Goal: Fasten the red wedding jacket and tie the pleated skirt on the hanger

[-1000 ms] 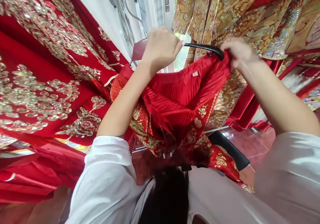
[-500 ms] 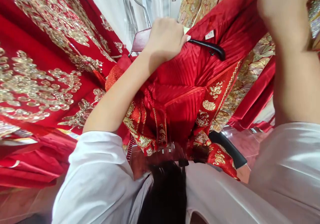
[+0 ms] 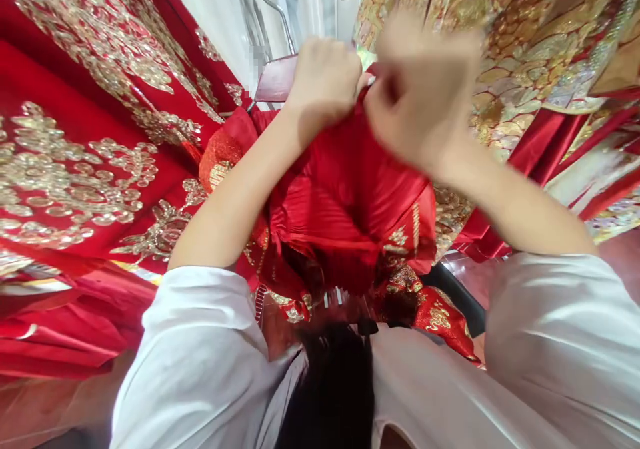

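One left hand clenched on red satin garment, right hand blurred

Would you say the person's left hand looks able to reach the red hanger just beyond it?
Probably yes: the left hand sits beside the red hanger with nothing between, though it seems busy holding the red satin garment.

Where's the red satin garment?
Head view: the red satin garment hangs centre, its top between the left hand and right hand, between the red robe and gold robe.
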{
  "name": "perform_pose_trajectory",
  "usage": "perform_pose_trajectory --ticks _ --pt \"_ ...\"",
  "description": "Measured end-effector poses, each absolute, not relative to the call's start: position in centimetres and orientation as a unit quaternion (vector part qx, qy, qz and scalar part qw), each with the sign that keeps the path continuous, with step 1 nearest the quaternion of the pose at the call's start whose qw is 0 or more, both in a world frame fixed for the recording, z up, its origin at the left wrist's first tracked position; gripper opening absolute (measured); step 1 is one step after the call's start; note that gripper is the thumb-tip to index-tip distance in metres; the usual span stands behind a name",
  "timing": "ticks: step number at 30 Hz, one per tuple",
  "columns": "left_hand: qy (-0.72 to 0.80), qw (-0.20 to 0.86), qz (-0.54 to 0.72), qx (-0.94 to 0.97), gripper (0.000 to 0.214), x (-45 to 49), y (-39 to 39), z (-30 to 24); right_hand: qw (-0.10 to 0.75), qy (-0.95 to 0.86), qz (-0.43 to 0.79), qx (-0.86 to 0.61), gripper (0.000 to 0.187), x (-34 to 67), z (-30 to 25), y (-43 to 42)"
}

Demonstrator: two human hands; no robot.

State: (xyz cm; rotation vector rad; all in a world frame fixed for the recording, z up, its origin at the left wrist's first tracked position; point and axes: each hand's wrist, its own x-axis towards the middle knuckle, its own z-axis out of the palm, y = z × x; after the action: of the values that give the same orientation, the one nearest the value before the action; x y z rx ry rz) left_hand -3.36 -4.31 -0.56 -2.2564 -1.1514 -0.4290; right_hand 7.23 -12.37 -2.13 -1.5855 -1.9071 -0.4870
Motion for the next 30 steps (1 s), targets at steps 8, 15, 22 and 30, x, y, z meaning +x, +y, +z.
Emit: perform_pose_trajectory --ticks 8,15,22,30 --pt "-0.337 0.257 -0.389 -0.818 0.045 -15.0 -5.6 -1.2 0.111 -0.823 -0.186 -0.524 0.029 5.2 -10.9 -9.9" --pt "-0.491 0.115 -0.319 -0.803 0.040 -23.0 -6.6 -4.1 0.355 -0.794 -0.106 -0.482 0.015 6.2 -2.0 -6.0" --pt "-0.463 0.063 -0.369 -0.803 0.057 -22.2 -5.0 -3.8 0.347 -0.819 0.134 -0.437 0.022 6.0 -0.4 -4.1" --pt "-0.388 -0.037 -0.368 -0.844 0.074 -20.3 -2.5 -1.9 0.396 -0.785 0.231 -0.417 0.017 7.3 -0.8 -5.0"
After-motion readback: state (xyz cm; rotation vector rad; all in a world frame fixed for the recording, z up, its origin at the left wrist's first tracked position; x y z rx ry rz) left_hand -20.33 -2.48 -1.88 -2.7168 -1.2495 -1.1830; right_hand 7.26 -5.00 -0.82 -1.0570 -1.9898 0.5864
